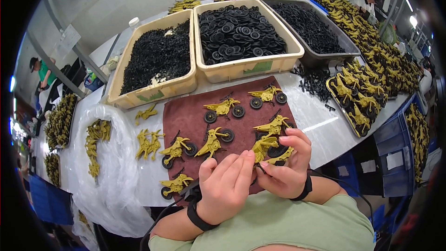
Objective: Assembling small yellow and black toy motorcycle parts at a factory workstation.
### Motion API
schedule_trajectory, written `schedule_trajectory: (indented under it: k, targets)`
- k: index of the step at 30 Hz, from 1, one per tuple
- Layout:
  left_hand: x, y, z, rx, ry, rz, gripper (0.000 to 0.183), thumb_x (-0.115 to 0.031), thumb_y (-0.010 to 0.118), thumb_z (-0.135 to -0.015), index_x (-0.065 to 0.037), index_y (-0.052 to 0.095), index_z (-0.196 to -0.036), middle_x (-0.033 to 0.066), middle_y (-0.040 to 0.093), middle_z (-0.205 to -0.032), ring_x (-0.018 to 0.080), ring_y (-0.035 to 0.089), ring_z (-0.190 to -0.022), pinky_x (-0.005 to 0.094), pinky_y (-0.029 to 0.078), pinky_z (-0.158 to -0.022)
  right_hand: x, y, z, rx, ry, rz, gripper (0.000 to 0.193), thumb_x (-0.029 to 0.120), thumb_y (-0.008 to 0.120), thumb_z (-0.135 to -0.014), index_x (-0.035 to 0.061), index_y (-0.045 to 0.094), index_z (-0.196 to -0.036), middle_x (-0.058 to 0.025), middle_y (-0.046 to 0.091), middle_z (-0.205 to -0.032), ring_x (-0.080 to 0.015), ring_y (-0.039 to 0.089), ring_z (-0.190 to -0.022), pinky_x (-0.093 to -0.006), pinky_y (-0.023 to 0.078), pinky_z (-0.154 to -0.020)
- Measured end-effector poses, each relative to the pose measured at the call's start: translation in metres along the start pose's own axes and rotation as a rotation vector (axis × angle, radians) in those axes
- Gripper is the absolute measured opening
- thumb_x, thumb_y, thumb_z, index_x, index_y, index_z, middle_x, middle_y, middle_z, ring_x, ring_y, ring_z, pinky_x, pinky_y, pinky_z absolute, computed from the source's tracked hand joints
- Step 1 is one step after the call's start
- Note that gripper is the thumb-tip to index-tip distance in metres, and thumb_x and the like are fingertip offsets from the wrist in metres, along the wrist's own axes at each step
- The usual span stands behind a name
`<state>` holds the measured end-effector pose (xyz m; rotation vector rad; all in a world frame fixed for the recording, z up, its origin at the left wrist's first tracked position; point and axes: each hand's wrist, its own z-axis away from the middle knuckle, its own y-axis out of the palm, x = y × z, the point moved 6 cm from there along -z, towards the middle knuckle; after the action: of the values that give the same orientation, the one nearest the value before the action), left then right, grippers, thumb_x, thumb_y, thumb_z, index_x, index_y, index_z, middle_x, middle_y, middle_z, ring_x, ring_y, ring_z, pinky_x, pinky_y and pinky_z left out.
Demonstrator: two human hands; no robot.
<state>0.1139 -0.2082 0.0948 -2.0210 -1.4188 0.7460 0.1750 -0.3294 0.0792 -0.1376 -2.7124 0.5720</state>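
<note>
My left hand (pixel 227 183) and my right hand (pixel 288 165) meet over the near right part of a maroon cloth (pixel 183 111). Both are closed, fingertips pinched on a yellow toy motorcycle (pixel 263 147). A small dark part shows at the right fingertips; its kind is hard to make out. Other toy motorcycles lie on the cloth, such as one (pixel 223 107) at the back with two black wheels. Another motorcycle (pixel 273 125) lies just beyond my right hand. Near my left wrist sits a motorcycle (pixel 176 183) with only one wheel showing.
Across the table stand a cream bin (pixel 153 94) of small black parts, a cream bin (pixel 251 68) of black wheels and a dark bin (pixel 341 56) of black parts. A tray (pixel 355 95) of motorcycles is at right. Yellow bodies (pixel 148 144) and a plastic bag (pixel 118 172) lie left.
</note>
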Motion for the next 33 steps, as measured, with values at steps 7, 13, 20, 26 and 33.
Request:
schedule_trajectory:
  k: [7, 13, 20, 26, 33]
  targets:
    - [-0.001, -0.002, 0.000, 0.001, 0.023, -0.059, 0.041, -0.009, 0.073, -0.065, 0.000, 0.066, -0.105, 0.0061, 0.070, -0.095, 0.0158, 0.066, -0.082, 0.0325, 0.032, -0.071, 0.004, -0.001, 0.002, -0.028, 0.038, 0.103, 0.024, 0.012, 0.080, -0.062, 0.0121, 0.067, -0.082, -0.0133, 0.051, -0.116, -0.0369, 0.046, -0.113, -0.0493, 0.042, -0.087]
    - [-0.007, -0.008, -0.001, -0.087, 0.028, -0.014, 0.039, -0.010, 0.072, -0.067, -0.001, 0.067, -0.104, 0.0061, 0.071, -0.094, 0.0172, 0.066, -0.080, 0.0319, 0.032, -0.072, 0.008, -0.006, 0.016, -0.212, -0.065, 0.131, 0.020, 0.014, 0.081, -0.063, 0.0161, 0.067, -0.077, -0.0037, 0.051, -0.109, -0.0307, 0.044, -0.110, -0.0475, 0.041, -0.084]
    - [-0.014, -0.014, -0.003, -0.044, 0.195, 0.041, 0.030, -0.008, 0.064, -0.076, 0.004, 0.066, -0.104, 0.0133, 0.070, -0.094, 0.0205, 0.067, -0.085, 0.0277, 0.035, -0.070, 0.014, -0.012, 0.023, -0.368, -0.156, 0.074, 0.022, 0.012, 0.082, -0.061, 0.0188, 0.069, -0.077, 0.0048, 0.051, -0.105, -0.0233, 0.041, -0.108, -0.0446, 0.039, -0.090]
    - [-0.016, -0.011, -0.003, -0.004, 0.237, 0.082, 0.028, -0.008, 0.064, -0.078, 0.005, 0.067, -0.102, 0.0136, 0.069, -0.095, 0.0208, 0.067, -0.085, 0.0284, 0.038, -0.069, 0.021, -0.016, 0.018, -0.321, -0.254, 0.149, 0.024, 0.012, 0.081, -0.061, 0.0181, 0.069, -0.082, 0.0026, 0.050, -0.109, -0.0240, 0.040, -0.110, -0.0477, 0.037, -0.092]
    - [0.017, 0.007, 0.006, -0.011, -0.220, 0.588, 0.038, -0.006, 0.080, -0.065, 0.002, 0.067, -0.099, 0.0065, 0.069, -0.084, 0.0232, 0.065, -0.077, 0.0308, 0.042, -0.069, -0.015, -0.015, 0.007, -0.227, 0.231, -0.307, 0.058, 0.030, 0.087, -0.065, 0.0034, 0.062, -0.110, -0.0156, 0.046, -0.127, -0.0301, 0.049, -0.110, -0.0450, 0.046, -0.086]
